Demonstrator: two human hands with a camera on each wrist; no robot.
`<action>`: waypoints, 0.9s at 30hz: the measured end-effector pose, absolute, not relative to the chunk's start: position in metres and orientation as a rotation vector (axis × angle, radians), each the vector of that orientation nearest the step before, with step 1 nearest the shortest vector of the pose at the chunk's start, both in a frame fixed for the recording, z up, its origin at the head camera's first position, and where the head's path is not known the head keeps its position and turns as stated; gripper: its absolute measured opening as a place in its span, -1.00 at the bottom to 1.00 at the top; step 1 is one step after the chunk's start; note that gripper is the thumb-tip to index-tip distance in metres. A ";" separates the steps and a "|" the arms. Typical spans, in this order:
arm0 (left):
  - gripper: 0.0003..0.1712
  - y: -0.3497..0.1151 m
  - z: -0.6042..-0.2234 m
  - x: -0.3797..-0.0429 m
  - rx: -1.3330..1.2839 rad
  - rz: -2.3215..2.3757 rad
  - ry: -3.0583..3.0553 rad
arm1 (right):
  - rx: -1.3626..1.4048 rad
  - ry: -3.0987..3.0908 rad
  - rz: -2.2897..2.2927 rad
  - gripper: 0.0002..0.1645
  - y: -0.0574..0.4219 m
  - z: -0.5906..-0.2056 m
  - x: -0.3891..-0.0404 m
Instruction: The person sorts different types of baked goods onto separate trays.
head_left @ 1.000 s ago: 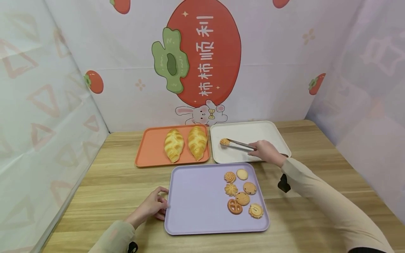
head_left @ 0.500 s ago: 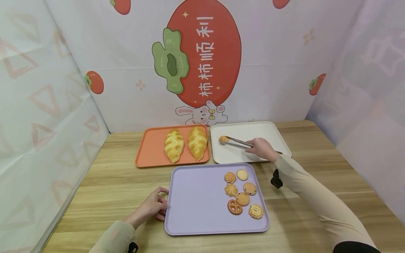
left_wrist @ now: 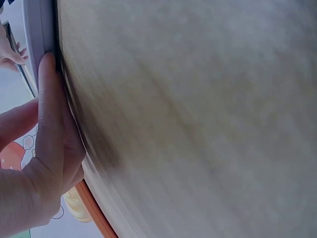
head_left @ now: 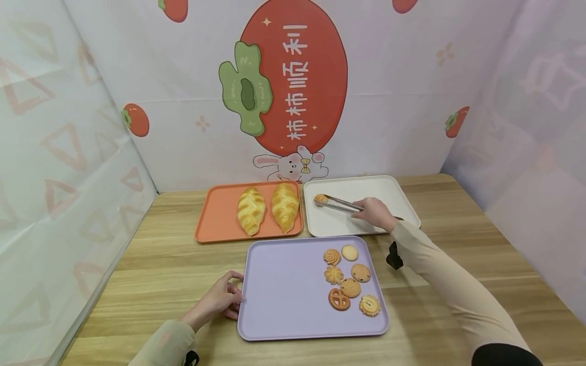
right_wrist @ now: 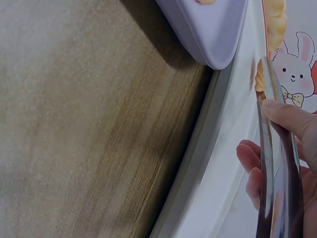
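My right hand grips metal tongs over the white tray. Between the tong tips is a round, swirled cookie; in the right wrist view only part of this cookie shows. Whether it touches the white tray, I cannot tell. My left hand holds the left edge of the lilac tray, and in the left wrist view a finger lies against the tray's outer wall. Several cookies, among them a pretzel-shaped one, lie along the right part of the lilac tray.
Left of the white tray, an orange tray carries two golden loaves. All the trays stand on a wooden table. A printed cloth backdrop rises behind and at both sides.
The right hand, tongs and swirled cookie have shifted slightly left and a little farther back over the white tray. The left hand and the lilac tray have stayed in place.
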State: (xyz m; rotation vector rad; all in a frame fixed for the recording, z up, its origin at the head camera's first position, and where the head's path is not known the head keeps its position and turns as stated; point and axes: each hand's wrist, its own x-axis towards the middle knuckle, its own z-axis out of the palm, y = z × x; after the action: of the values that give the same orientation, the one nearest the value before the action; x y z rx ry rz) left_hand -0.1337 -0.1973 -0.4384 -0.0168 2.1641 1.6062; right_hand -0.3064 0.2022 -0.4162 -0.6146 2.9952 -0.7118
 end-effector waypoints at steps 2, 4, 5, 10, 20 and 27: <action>-0.49 -0.197 -0.438 -0.134 -0.017 1.604 2.165 | -0.604 2.991 -0.711 -0.49 0.202 -0.416 -0.307; -0.49 -0.197 -0.438 -0.133 -0.020 1.601 2.168 | -0.590 2.980 -0.716 -0.49 0.201 -0.417 -0.307; -0.49 -0.197 -0.438 -0.133 -0.021 1.600 2.169 | -0.597 2.981 -0.709 -0.49 0.201 -0.417 -0.307; -0.49 -0.197 -0.438 -0.133 -0.022 1.605 2.165 | -0.604 2.989 -0.702 -0.49 0.200 -0.419 -0.309; -0.49 -0.197 -0.438 -0.134 -0.032 1.604 2.165 | -0.629 3.006 -0.732 -0.46 0.202 -0.417 -0.306; -0.49 -0.198 -0.440 -0.135 -0.031 1.606 2.163 | -0.674 3.028 -0.758 -0.47 0.208 -0.417 -0.300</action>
State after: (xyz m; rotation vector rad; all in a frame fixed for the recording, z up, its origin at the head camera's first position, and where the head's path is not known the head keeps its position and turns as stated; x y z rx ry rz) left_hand -0.1349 -0.1978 -0.4404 -0.0313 2.1632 1.6060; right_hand -0.3002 0.2076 -0.4165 -0.6745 3.0279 -0.7576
